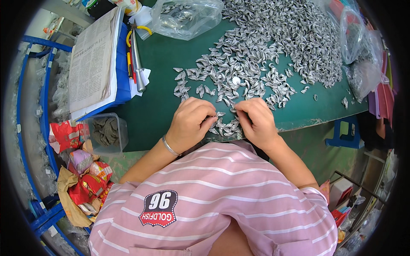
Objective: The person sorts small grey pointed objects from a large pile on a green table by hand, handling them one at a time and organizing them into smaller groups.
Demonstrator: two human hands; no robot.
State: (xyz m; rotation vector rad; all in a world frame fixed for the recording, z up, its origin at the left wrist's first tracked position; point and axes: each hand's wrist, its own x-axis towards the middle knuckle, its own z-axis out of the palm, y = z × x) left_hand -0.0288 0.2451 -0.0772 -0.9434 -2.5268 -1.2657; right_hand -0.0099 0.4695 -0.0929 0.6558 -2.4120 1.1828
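Observation:
My left hand [193, 119] and my right hand [258, 120] are at the table's near edge, thumbs and fingers curled together in a pinch. Whatever lies between either hand's fingertips is too small and covered to make out. Between the hands sits a small cluster of silver-grey ridged, curved metal pieces [224, 128]. Just beyond my fingers spreads a loose layer of the same metal pieces [226, 72], which thickens into a large heap [307, 42] at the far right. A small white round thing [235, 80] lies among them.
Green table [149, 115] holds a clear bag [186, 21], yellow-handled pliers [137, 30], a tapered metal rod [137, 68] and newspapers [92, 59] on a blue tray [121, 81]. A plastic tub [122, 132] stands left, bags [363, 77] right, a blue stool [344, 134] below.

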